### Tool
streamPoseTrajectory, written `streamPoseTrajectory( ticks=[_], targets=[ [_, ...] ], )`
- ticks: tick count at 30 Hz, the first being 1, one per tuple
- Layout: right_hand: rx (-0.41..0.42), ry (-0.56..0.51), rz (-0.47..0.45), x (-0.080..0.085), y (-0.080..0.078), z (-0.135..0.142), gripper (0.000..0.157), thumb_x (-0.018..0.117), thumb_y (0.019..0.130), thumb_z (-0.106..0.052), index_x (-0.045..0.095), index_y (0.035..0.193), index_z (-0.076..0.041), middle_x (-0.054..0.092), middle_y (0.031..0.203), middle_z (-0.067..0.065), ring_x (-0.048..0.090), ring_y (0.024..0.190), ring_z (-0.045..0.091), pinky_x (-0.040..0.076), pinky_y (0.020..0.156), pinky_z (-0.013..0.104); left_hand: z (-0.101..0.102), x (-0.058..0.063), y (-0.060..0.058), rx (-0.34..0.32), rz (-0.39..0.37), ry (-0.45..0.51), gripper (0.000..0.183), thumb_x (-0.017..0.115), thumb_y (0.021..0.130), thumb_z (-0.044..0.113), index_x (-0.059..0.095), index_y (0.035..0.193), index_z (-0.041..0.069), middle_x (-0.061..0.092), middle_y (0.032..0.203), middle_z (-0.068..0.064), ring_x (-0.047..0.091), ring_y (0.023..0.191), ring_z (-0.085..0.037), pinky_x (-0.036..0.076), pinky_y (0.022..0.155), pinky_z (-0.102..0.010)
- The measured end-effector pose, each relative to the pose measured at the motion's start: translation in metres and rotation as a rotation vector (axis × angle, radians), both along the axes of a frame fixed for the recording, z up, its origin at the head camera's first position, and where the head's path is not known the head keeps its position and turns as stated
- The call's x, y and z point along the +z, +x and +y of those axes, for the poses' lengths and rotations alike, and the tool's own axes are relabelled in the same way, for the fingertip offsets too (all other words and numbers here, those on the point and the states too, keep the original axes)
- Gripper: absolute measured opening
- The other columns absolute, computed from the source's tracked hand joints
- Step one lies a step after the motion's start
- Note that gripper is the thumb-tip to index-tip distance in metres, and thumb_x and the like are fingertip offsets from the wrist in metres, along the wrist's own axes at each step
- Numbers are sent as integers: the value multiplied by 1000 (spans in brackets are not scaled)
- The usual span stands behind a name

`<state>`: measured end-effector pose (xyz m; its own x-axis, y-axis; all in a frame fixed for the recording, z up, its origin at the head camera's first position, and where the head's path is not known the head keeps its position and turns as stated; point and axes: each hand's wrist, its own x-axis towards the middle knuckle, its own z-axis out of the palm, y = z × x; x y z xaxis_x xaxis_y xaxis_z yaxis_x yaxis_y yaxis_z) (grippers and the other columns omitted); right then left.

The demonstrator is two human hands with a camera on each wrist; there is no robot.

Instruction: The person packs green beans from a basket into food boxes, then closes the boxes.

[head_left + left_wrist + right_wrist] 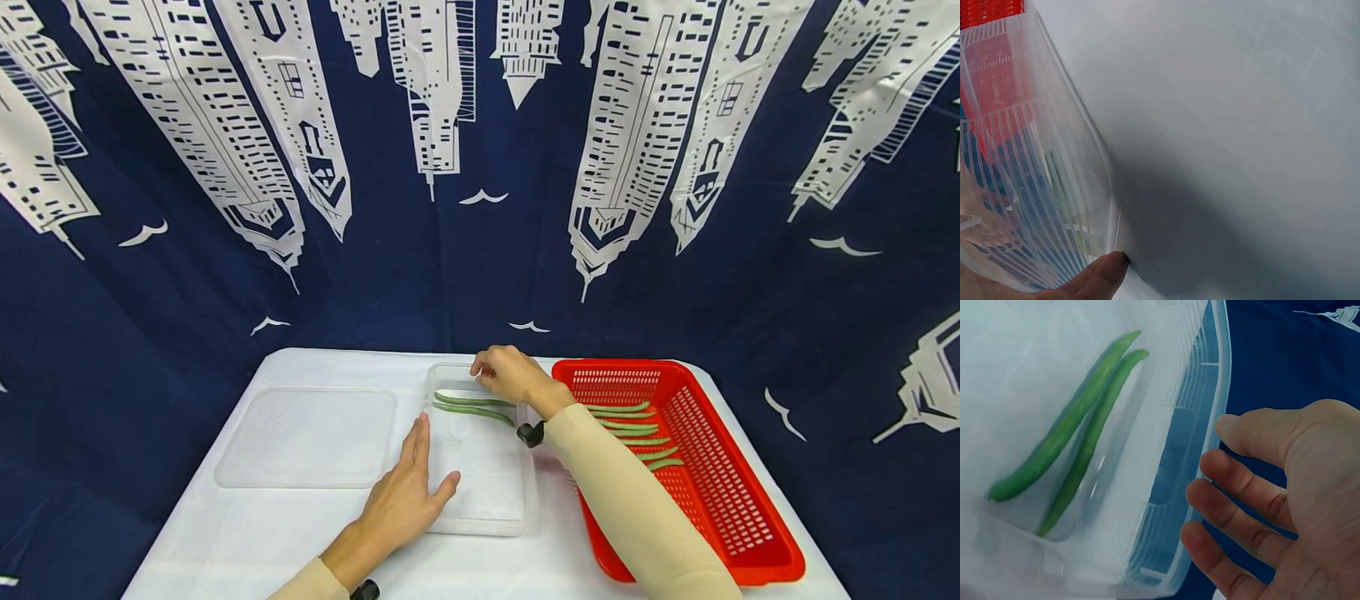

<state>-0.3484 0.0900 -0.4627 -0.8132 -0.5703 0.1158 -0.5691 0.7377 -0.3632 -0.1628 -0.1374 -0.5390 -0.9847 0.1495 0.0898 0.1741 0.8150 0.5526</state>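
Two green beans (1063, 440) lie side by side in the far end of a clear plastic container (480, 479). My right hand (513, 377) is at the container's far rim, its fingers loosely bent with nothing between them. In the right wrist view its fingertips (1200, 494) come up against or very near that rim; contact is hard to tell. My left hand (408, 500) rests along the container's left side with fingers extended and thumb spread. One left fingertip (1113, 265) meets the container's edge in the left wrist view.
A red perforated basket (780, 554) stands on the right, holding several green beans (637, 431), partly behind my right forearm. On the left a flat, clear rectangular lid (307, 437) lies on the white table (225, 533). A dark blue printed cloth (450, 275) hangs behind.
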Motion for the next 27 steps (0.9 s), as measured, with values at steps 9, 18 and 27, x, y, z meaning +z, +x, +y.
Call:
streamPoseTrajectory(
  ticks=[9, 18, 27],
  targets=[
    [10, 2, 39, 11, 9, 16, 20, 75, 108, -7, 87, 122, -12, 81, 108, 4, 73, 96, 17, 66, 93, 41, 0, 1, 0, -1, 3, -2, 108, 72, 112, 53, 12, 188, 6, 28, 193, -19, 78, 80, -27, 61, 66, -44],
    [13, 15, 94, 19, 21, 38, 16, 79, 109, -12, 87, 123, -13, 81, 109, 4, 75, 100, 20, 67, 94, 44, 1, 1, 1, -2, 14, 11, 107, 71, 112, 53, 12, 187, 4, 29, 192, -22, 83, 91, -36, 66, 75, -53],
    [25, 24, 161, 27, 35, 65, 13, 80, 109, -12, 87, 120, -12, 81, 106, 4, 79, 100, 24, 68, 88, 46, 2, 0, 1, -2, 2, 14, 107, 72, 113, 52, 12, 188, 4, 27, 193, -22, 82, 92, -36, 65, 73, -51]
  ],
)
